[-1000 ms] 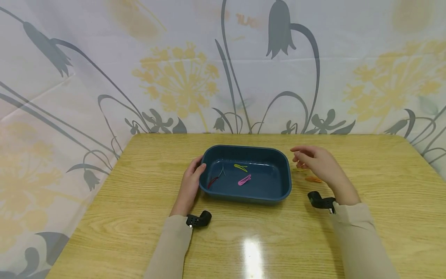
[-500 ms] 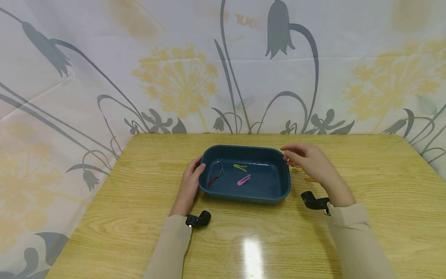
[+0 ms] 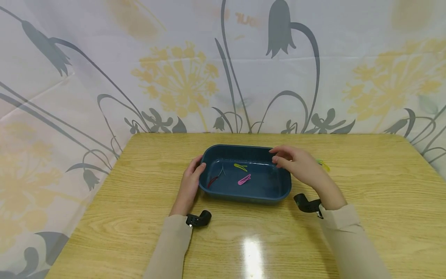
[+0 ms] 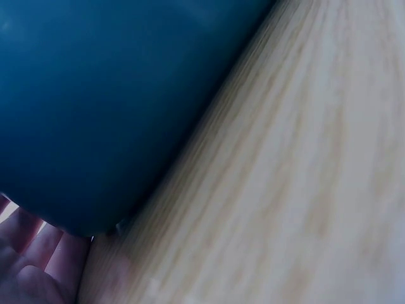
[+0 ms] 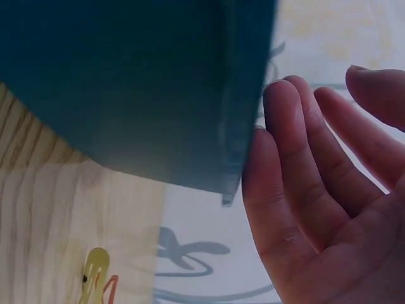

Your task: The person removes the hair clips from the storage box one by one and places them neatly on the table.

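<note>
A dark blue plastic basin (image 3: 265, 190) sits on the table. My left hand (image 3: 191, 180) grips its left end, thumb over the rim and fingers along the outside wall. Over the right rim, my right hand (image 3: 294, 162) has its fingers loosely bent, thumb and fingertips apart, with nothing between them. Inside the basin lie a pink hair clip (image 3: 244, 179), a yellow-green hair clip (image 3: 240, 167), a dark red hair clip (image 3: 212, 181) and a thin teal hair clip (image 3: 222, 170). The right wrist view shows the relaxed fingers (image 5: 294, 145) beside the basin's rim.
On the table beyond my right hand lies a yellow hair clip (image 3: 325, 166), partly hidden by it. An orange-red hair clip (image 5: 111, 291) shows beside a yellow clip in the right wrist view. A flower-printed cloth (image 3: 244, 77) hangs behind the wooden table (image 3: 223, 240).
My right hand has moved left from beside the basin to over its right rim. The orange clip on the table is now hidden in the head view. The left hand stays put.
</note>
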Tool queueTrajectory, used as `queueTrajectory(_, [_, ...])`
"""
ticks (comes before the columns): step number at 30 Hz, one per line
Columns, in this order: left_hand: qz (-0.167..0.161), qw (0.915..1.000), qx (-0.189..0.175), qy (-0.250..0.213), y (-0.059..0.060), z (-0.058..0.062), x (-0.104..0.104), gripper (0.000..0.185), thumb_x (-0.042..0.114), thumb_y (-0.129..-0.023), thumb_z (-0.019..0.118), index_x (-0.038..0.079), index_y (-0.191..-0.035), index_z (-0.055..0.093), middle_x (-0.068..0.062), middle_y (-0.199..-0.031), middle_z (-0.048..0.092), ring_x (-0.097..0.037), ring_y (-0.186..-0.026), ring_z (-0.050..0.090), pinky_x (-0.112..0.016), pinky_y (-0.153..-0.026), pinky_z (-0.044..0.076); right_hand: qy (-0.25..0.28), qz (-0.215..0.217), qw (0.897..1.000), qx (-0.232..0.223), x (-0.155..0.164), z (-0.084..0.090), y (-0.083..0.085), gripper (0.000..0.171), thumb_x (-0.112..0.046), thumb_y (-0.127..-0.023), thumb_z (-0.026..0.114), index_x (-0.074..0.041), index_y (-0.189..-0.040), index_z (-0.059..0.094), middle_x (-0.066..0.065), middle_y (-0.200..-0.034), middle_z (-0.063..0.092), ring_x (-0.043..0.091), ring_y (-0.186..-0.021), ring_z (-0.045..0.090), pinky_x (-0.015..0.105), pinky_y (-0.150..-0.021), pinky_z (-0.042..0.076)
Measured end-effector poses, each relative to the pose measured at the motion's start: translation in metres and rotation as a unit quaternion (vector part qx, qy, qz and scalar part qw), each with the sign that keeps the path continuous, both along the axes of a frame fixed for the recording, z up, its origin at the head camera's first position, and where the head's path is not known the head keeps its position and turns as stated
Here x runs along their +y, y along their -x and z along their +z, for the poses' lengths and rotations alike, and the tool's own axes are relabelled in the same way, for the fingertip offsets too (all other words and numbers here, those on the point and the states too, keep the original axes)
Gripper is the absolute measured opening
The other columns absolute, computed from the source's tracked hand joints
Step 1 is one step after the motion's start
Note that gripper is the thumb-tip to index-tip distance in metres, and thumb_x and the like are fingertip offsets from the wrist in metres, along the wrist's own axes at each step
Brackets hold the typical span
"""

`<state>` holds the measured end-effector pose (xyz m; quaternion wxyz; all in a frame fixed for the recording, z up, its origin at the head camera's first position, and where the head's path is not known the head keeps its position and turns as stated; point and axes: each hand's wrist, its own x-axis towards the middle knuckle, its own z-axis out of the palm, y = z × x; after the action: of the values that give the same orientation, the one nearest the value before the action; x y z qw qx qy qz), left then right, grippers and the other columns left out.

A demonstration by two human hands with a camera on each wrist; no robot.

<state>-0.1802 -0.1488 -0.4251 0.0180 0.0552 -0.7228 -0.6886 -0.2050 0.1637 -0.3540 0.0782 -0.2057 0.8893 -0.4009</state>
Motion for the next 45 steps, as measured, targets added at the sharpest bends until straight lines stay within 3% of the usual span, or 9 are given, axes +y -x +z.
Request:
queueTrajectory(7, [-0.005, 1.0, -0.005, -0.003, -0.008, 0.017, 0.003, 0.041, 0.023, -0.097, 0.046, 0.01, -0.136, 0.043, -0.007, -0.139, 0.043, -0.022, -0.128, 0.037, -0.039, -0.11, 0.025, -0.021, 0.027, 0.999, 0.01, -0.004, 0.009, -0.005, 0.038, -0.041, -0.094, 0.048, -0.019, -0.124, 0.054, 0.004, -0.107, 0.062, 0.017, -0.092, 0.06, 0.038, -0.081, 0.048])
queueTrajectory(13, [-0.007, 1.0, -0.005, -0.001, -0.014, 0.026, 0.006, 0.041, 0.023, -0.097, 0.046, 0.009, -0.136, 0.043, -0.008, -0.138, 0.043, -0.022, -0.127, 0.038, -0.039, -0.109, 0.026, -0.011, 0.067, 0.998, -0.017, -0.007, 0.016, -0.012, 0.038, -0.038, -0.094, 0.049, -0.018, -0.125, 0.052, 0.003, -0.112, 0.06, 0.018, -0.098, 0.061, 0.039, -0.084, 0.048])
queueTrajectory(23, [-0.008, 1.0, -0.003, -0.001, -0.013, 0.025, 0.006, 0.041, 0.023, -0.096, 0.047, 0.011, -0.135, 0.044, -0.007, -0.138, 0.044, -0.021, -0.127, 0.038, -0.038, -0.109, 0.026, -0.057, 0.104, 0.992, -0.03, -0.014, 0.017, -0.016, 0.038, -0.041, -0.09, 0.055, -0.024, -0.124, 0.054, -0.004, -0.103, 0.062, 0.012, -0.092, 0.057, 0.032, -0.077, 0.047])
queueTrajectory(30, [0.005, 1.0, 0.004, 0.005, 0.0, -0.001, 0.0, 0.039, 0.031, -0.095, 0.049, 0.019, -0.132, 0.048, 0.001, -0.135, 0.046, -0.015, -0.127, 0.039, -0.037, -0.109, 0.026, -0.089, 0.134, 0.986, -0.042, -0.018, 0.021, -0.015, 0.033, -0.035, -0.091, 0.056, -0.024, -0.122, 0.056, -0.004, -0.105, 0.064, 0.013, -0.092, 0.06, 0.032, -0.077, 0.047])
queueTrajectory(35, [0.009, 0.9998, 0.006, 0.018, 0.0, -0.002, 0.0, 0.037, 0.033, -0.094, 0.049, 0.023, -0.13, 0.049, 0.005, -0.132, 0.048, -0.012, -0.125, 0.04, -0.036, -0.108, 0.027, -0.12, 0.151, 0.981, -0.034, -0.02, 0.026, -0.009, 0.03, -0.028, -0.091, 0.056, -0.02, -0.12, 0.057, -0.006, -0.102, 0.064, 0.009, -0.091, 0.06, 0.032, -0.078, 0.048])
queueTrajectory(40, [0.003, 0.9999, 0.005, 0.015, 0.0, -0.002, 0.001, 0.038, 0.033, -0.095, 0.049, 0.023, -0.131, 0.048, 0.005, -0.133, 0.047, -0.013, -0.124, 0.04, -0.036, -0.107, 0.028, -0.148, 0.151, 0.975, -0.062, -0.023, 0.03, -0.004, 0.032, -0.023, -0.091, 0.056, -0.016, -0.122, 0.055, -0.003, -0.1, 0.065, 0.013, -0.091, 0.06, 0.031, -0.078, 0.047])
queueTrajectory(45, [0.005, 0.9999, 0.004, 0.014, 0.0, -0.001, 0.001, 0.039, 0.033, -0.094, 0.049, 0.022, -0.132, 0.047, 0.003, -0.135, 0.046, -0.015, -0.126, 0.039, -0.038, -0.108, 0.027, -0.175, 0.165, 0.969, -0.059, -0.031, 0.034, -0.001, 0.034, -0.029, -0.09, 0.059, -0.018, -0.122, 0.056, -0.004, -0.106, 0.062, 0.011, -0.089, 0.059, 0.033, -0.078, 0.047])
